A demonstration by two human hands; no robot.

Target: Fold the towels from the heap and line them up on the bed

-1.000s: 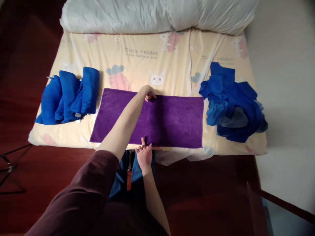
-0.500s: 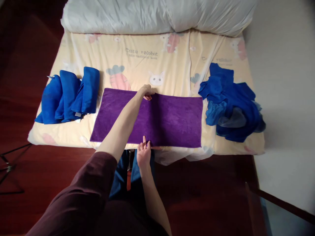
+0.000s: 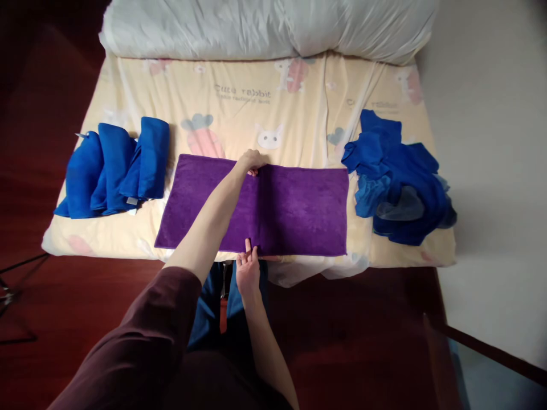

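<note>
A purple towel (image 3: pixel 307 210) is spread wide across the front of the bed. My left hand (image 3: pixel 253 160) reaches over it and pinches the middle of its far edge, fingers curled down. At the near edge, opposite, my right hand (image 3: pixel 248 270) is turned palm up; its thumb and a finger grip the hem while another finger points out over the cloth. Between both hands a slight ridge with a dark shadow runs across the towel. My left forearm hides part of the towel's left half.
Several rolled blue cloths (image 3: pixel 113 165) lie side by side at the left of the bed. A loose heap of blue cloths (image 3: pixel 397 182) is on the right. A grey-white rolled quilt (image 3: pixel 265 28) spans the back of the patterned sheet (image 3: pixel 239 122). A wall (image 3: pixel 491 171) stands at the right.
Both hands keep their places on the towel's edges. The crease between them looks a little sharper. The whole view has shifted slightly.
</note>
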